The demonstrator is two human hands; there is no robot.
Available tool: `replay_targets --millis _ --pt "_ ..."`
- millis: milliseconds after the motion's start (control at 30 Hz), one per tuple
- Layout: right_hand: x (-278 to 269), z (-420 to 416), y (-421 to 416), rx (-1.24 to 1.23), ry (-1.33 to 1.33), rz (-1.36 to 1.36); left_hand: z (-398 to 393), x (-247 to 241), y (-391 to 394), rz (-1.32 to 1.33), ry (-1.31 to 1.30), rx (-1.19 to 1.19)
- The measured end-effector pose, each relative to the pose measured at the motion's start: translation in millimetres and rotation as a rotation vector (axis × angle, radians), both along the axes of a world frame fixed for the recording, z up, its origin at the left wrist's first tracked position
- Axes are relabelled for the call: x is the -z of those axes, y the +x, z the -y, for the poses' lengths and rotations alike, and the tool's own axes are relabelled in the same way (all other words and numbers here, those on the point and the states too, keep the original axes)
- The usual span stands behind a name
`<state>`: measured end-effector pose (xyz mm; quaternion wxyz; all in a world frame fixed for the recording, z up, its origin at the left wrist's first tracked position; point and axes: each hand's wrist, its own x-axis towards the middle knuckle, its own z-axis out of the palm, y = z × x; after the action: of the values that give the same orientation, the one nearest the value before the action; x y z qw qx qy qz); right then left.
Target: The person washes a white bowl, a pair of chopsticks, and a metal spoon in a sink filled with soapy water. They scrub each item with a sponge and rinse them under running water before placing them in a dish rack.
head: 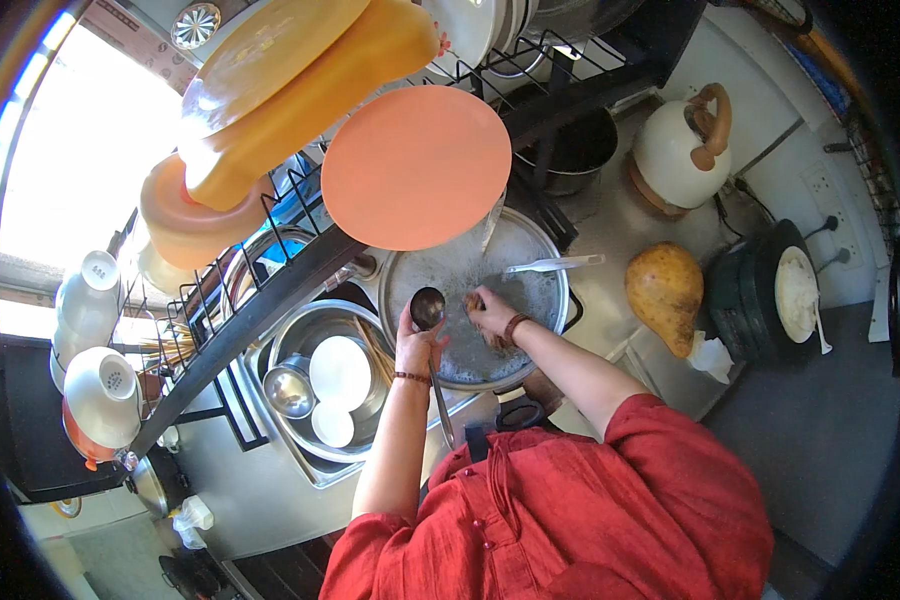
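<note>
My left hand [415,348] holds a metal ladle [427,308] by its neck, bowl upward, with the long handle slanting down toward the red shirt. In my right hand [493,315] is a brown scrubber [474,303], partly hidden by the fingers. Both hands are over a wide round metal pan [556,343] with soapy water in it. A utensil with a white handle [562,263] lies across the pan's right rim. To the left, a steel basin [279,339] in the sink holds white bowls [340,373], a metal bowl [291,390] and wooden chopsticks [375,346].
Overhead, a black dish rack [262,307] bears an orange plate [417,166], a yellow plastic tub [307,82] and white bowls [103,394]. On the right counter stand a cream kettle [675,161], a large brown gourd-shaped item [665,289] and a dark green appliance [742,300].
</note>
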<state>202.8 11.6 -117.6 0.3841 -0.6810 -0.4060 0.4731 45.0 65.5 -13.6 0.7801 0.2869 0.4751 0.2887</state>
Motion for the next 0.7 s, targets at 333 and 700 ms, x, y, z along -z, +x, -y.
replay_targets --millis 333,700 --pt "-113.3 2.0 -35.3 0.201 0.491 0.185 5.8 -21.9 22.2 0.343 0.013 0.066" --pt "-111.3 -8.2 -20.5 -0.111 0.803 0.320 10.8 -11.6 21.1 0.237 0.231 0.008"
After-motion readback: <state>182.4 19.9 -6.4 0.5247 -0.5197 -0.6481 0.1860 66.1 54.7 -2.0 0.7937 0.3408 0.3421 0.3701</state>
